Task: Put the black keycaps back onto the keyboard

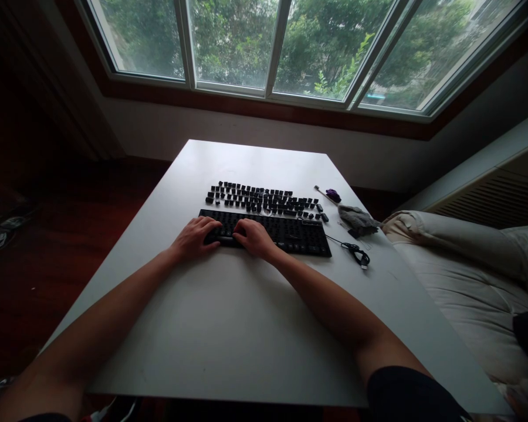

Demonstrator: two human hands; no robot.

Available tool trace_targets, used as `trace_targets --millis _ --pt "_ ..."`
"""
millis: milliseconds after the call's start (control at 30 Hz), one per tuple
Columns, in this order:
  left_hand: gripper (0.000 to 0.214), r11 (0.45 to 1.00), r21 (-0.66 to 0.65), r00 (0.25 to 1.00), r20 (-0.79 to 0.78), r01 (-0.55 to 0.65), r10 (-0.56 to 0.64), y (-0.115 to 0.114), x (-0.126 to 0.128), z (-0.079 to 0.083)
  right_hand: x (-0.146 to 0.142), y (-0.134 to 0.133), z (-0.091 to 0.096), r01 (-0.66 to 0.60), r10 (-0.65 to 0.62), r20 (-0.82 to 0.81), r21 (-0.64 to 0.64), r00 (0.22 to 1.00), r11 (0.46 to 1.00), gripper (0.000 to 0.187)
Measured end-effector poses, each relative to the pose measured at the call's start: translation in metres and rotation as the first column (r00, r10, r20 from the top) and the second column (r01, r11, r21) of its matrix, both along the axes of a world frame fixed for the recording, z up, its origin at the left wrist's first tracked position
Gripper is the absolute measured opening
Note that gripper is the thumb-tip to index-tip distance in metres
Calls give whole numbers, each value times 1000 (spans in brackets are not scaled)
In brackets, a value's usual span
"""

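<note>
On a white table (pixel 180 328) lies a black keyboard (pixel 308 237), many of its keycap positions apparently bare. My left hand (pixel 196 237) grips its left end, fingers over the top and thumb along the front edge. Just right of it, my right hand (pixel 254 236) rests over the keys with fingers bent and the thumb close to the forefinger. Whatever may be between those fingertips is too small to make out. Behind the keyboard, loose black keycaps (pixel 259 199) are laid out in rough rows.
Right of the keyboard are a coiled black USB cable (pixel 356 254), a grey cloth (pixel 358 220), a thin brush (pixel 325 194) and a small purple item (pixel 333 194). A beige padded seat (pixel 457 281) stands along the table's right side. Windows (pixel 233 47) are beyond the far edge.
</note>
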State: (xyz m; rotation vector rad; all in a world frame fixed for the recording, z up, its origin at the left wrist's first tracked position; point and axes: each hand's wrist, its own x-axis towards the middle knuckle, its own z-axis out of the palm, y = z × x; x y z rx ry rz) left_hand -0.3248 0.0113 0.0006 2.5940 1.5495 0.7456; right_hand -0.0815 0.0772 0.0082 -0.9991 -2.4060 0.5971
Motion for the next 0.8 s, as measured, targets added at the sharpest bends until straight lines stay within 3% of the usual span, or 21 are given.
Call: trace_targets --millis 267,467,700,800 --pt "58 998 -7 998 17 -55 55 2 -3 -4 -4 6 2 -33 33 95 2 995 999 3" --pt "61 998 -10 998 21 -57 57 3 -7 -3 1 11 5 -50 52 30 -59 998 997 5" --pt "64 999 -37 996 82 -25 28 3 -11 -2 12 64 10 175 -190 66 184 980 967 15" --pt "66 999 -47 992 122 -14 20 4 -13 -2 17 90 8 151 -189 155 226 970 962 18"
